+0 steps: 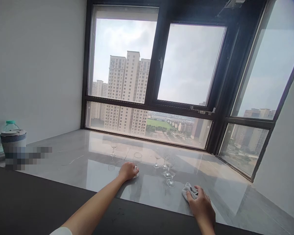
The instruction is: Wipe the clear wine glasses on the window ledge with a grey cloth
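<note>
My left hand (128, 170) is closed around the stem of a clear stemmed glass (137, 157), which stands upright on the glossy grey sill (152, 192). To the right, my right hand (201, 203) grips a crumpled grey cloth (187, 192) with dark marks, low over the sill near its front edge. Between my hands several more clear stemmed glasses (171, 181) stand upright in a loose cluster. Another stemmed glass (113, 147) stands farther back, to the left of my left hand. Fingers partly cover the held glass's stem and foot.
At the far left stand a paper cup (13, 140) with a lid and, behind it, a clear bottle with a green cap (10, 122). Dark-framed windows (152, 104) border the sill at the back and right. A pale wall (39, 71) closes the left side.
</note>
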{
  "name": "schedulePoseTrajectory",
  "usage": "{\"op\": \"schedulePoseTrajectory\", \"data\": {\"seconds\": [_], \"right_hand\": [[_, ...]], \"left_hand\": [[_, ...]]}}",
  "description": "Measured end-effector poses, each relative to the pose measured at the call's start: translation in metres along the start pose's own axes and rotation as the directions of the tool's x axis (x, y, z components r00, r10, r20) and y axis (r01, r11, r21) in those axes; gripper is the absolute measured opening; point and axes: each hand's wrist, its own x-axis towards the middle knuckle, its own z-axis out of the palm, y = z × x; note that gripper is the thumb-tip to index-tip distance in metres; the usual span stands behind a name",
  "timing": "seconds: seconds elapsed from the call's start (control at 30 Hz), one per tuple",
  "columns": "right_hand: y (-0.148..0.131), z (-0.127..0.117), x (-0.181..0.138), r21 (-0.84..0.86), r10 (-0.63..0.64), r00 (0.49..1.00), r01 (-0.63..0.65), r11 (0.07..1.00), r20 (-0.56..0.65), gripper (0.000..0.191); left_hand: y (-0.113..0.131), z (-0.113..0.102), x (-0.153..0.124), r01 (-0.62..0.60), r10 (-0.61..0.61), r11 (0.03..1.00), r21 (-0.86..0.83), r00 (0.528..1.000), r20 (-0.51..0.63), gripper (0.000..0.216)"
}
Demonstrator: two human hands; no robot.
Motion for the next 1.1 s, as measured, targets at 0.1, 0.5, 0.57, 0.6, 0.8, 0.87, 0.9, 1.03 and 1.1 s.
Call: {"op": "schedulePoseTrajectory", "data": {"seconds": [0.1, 0.5, 0.57, 0.6, 0.8, 0.87, 0.9, 1.03, 1.1], "right_hand": [[0.001, 0.002, 0.001, 0.005, -0.007, 1.0, 0.007, 1.0, -0.013, 0.053], [0.004, 0.004, 0.002, 0.013, -0.025, 1.0, 0.025, 1.0, -0.018, 0.054], [0.004, 0.005, 0.002, 0.015, -0.026, 0.999, 0.026, 1.0, -0.027, 0.054], [0.004, 0.004, 0.002, 0.015, -0.026, 0.999, 0.026, 1.0, -0.032, 0.054], [-0.001, 0.0, 0.0, 0.004, -0.007, 1.0, 0.007, 1.0, -0.002, 0.054], [-0.002, -0.001, -0.001, 0.001, 0.008, 1.0, -0.008, 1.0, 0.022, 0.054], [-0.002, -0.002, -0.001, 0.0, 0.014, 0.999, -0.014, 1.0, 0.032, 0.054], [-0.003, -0.005, -0.002, 0.008, 0.011, 0.999, -0.011, 1.0, 0.034, 0.055], [-0.005, -0.006, -0.002, 0.01, 0.008, 1.0, -0.008, 1.0, 0.029, 0.056]], "left_hand": [[0.0, 0.001, 0.0, 0.002, -0.002, 1.0, 0.006, 1.0, 0.002, 0.037], [0.003, -0.003, -0.001, 0.028, -0.028, 1.0, -0.001, 0.999, 0.019, 0.039], [0.004, -0.004, -0.002, 0.027, -0.027, 1.0, 0.001, 0.999, 0.02, 0.039], [0.004, -0.005, -0.002, 0.027, -0.028, 1.0, 0.005, 0.999, 0.02, 0.04], [0.004, -0.004, -0.001, 0.035, -0.035, 0.999, 0.0, 0.999, 0.021, 0.039], [0.003, -0.003, -0.001, 0.027, -0.027, 1.0, -0.004, 0.999, 0.018, 0.039], [0.002, -0.003, -0.001, 0.027, -0.027, 1.0, -0.007, 0.999, 0.017, 0.039], [0.002, -0.002, -0.001, 0.032, -0.032, 0.999, -0.023, 0.999, 0.01, 0.038], [0.002, -0.002, -0.001, 0.027, -0.027, 0.999, -0.028, 1.0, 0.005, 0.038]]}}
